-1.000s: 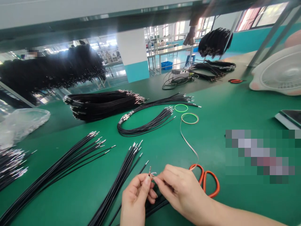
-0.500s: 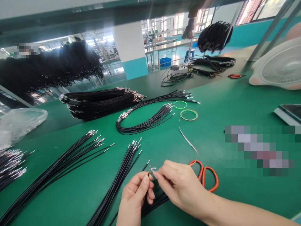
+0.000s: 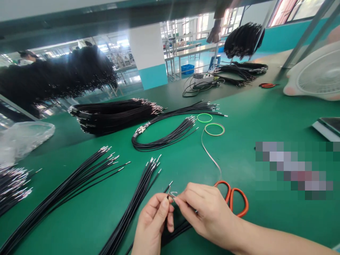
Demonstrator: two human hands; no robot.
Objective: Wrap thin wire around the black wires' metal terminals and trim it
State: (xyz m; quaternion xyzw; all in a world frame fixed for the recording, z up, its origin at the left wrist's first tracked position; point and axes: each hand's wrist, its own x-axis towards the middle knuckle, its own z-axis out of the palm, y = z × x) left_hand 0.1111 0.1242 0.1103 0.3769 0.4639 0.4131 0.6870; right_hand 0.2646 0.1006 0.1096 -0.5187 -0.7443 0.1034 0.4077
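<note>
My left hand (image 3: 154,220) pinches a black cable near its end, where thin bare strands stick up between thumb and forefinger. Close beside it, my right hand (image 3: 205,209) is closed at the fingertips on a thin pale strand at that same end; whether it is wire or strip is too small to tell. Orange-handled scissors (image 3: 239,202) lie right of my right hand, partly covered by it. Under both hands run more black cables (image 3: 180,228), mostly hidden. A bundle of black cables with metal tips (image 3: 132,203) lies just left of my left hand.
Further left lie another cable bundle (image 3: 66,184) and a clear plastic bag (image 3: 32,138). Behind are a looped bundle (image 3: 159,141), a large coil of cables (image 3: 111,117) and a tape roll (image 3: 214,129) with its loose tail. A fan (image 3: 316,74) stands right. A person (image 3: 28,56) is far left.
My right fingertips have shifted very slightly, and the pale strand curls a little differently. The whole view has drifted a few pixels. Both hands keep their grip.
</note>
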